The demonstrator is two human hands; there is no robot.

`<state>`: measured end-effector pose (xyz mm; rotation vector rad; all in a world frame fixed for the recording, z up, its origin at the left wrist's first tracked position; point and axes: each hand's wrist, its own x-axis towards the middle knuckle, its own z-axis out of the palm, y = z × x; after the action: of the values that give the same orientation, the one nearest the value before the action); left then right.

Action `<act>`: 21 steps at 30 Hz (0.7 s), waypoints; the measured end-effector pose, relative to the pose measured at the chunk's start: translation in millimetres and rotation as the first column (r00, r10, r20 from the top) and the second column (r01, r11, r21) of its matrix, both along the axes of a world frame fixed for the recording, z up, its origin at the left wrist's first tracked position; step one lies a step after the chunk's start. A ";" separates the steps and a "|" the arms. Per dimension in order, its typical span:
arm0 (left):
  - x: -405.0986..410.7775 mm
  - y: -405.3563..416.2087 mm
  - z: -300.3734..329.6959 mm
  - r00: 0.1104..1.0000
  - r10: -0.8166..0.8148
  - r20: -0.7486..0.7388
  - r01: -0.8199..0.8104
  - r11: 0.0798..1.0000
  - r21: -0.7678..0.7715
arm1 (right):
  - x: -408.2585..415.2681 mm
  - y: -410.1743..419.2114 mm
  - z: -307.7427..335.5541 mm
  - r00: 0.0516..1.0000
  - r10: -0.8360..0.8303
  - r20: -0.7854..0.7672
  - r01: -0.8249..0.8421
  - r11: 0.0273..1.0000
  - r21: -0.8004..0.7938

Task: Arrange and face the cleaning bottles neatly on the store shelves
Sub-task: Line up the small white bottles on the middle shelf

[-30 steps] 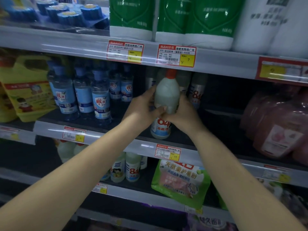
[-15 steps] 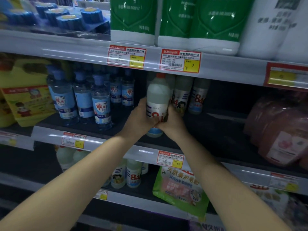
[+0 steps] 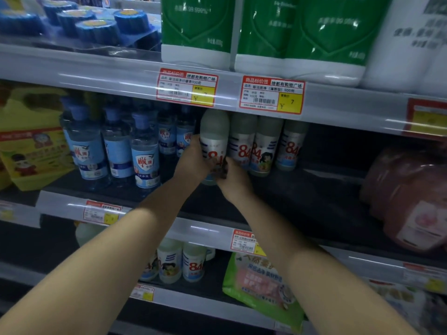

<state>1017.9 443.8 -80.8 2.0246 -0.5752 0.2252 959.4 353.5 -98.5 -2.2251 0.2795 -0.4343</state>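
Both my hands wrap one white 84 bottle [image 3: 214, 143] on the middle shelf [image 3: 314, 189]. My left hand [image 3: 192, 163] curls its grip round the bottle's left side; my right hand [image 3: 233, 180] pinches its lower right side. The bottle stands upright, label facing me, at the left end of a row of other 84 bottles [image 3: 263, 146] and just right of the blue-capped bottles [image 3: 145, 151]. Price tags [image 3: 272, 95] hang on the shelf edge above.

Dim, bluish light overall. White glare streaks run along the clear shelf rails [image 3: 338, 105] across the upper frame. Shelf recesses at right and lower left fall into deep shadow. Edges bow and smear; the pink packs [image 3: 411, 201] blur.
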 end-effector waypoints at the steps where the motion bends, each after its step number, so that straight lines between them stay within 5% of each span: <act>1: 3.6 -0.8 0.4 1.000 0.007 -0.007 -0.007 1.000 0.000 | 1.0 -0.1 0.1 1.000 0.016 0.004 -0.016 1.000 0.004; 13: 34.5 -20.7 5.9 0.995 0.098 -0.021 -0.092 0.976 0.195 | 6.5 1.3 3.2 0.991 0.125 -0.038 -0.125 0.992 0.003; 21: 40.1 -29.0 -2.0 0.998 0.069 -0.007 -0.068 0.991 0.119 | -5.8 -2.4 3.0 0.992 0.096 -0.083 -0.104 0.990 -0.098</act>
<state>1058.0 414.7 -82.9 2.1619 -0.5237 0.2252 953.6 351.1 -95.5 -2.3477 0.1893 -0.3136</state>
